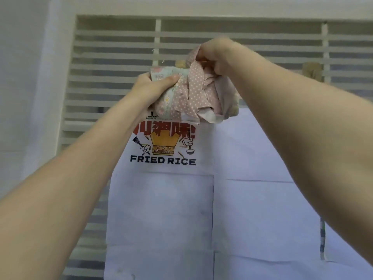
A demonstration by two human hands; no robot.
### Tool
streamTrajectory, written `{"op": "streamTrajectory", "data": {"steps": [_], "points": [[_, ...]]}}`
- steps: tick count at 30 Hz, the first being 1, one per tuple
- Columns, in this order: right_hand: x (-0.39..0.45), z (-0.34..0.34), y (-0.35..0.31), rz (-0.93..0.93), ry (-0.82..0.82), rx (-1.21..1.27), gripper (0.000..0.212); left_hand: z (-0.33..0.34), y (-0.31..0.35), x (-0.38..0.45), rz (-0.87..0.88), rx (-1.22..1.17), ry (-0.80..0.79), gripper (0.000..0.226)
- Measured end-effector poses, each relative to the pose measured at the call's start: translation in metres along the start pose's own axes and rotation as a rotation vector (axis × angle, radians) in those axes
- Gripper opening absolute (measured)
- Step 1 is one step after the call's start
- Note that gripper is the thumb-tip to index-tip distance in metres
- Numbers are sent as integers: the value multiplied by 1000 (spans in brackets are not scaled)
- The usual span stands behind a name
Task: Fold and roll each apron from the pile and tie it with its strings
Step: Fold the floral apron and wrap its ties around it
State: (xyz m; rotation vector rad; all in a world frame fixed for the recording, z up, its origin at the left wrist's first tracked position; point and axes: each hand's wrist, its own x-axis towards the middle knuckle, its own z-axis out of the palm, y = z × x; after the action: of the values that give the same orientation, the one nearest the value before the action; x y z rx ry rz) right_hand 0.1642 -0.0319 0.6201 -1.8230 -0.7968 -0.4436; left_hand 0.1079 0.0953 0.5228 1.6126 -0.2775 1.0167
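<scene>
Up high, both arms raised, a bundled pink polka-dot and floral apron (193, 93) held between the hands. Left hand (155, 85) gripping the floral end, thumb curled over it; right hand (217, 57) pinching the dotted fabric at the top. Behind, hanging against a slatted white rack (113, 63): a white "FRIED RICE" apron (161, 199), and to its right a plain white apron (262, 199).
</scene>
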Motion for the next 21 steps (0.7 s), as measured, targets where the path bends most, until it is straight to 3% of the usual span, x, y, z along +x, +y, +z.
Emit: {"op": "streamTrajectory", "data": {"steps": [3, 9, 13, 16, 18, 21], "points": [[30, 11, 1, -76, 136, -151, 24, -3, -13, 20, -1, 51, 4, 54], [79, 30, 16, -190, 460, -348, 33, -7, -29, 63, 71, 115, 190, 54], [96, 45, 18, -271, 448, -487, 36, -8, -39, 80, 66, 88, 194, 46], [101, 55, 19, -335, 436, -578, 4, -12, -47, 85, 43, 95, 209, 44], [103, 59, 17, -344, 425, -649, 23, -13, -51, 87, 31, 79, 208, 43], [107, 60, 14, -358, 431, -761, 28, -13, -52, 92, 36, 52, 200, 37]]}}
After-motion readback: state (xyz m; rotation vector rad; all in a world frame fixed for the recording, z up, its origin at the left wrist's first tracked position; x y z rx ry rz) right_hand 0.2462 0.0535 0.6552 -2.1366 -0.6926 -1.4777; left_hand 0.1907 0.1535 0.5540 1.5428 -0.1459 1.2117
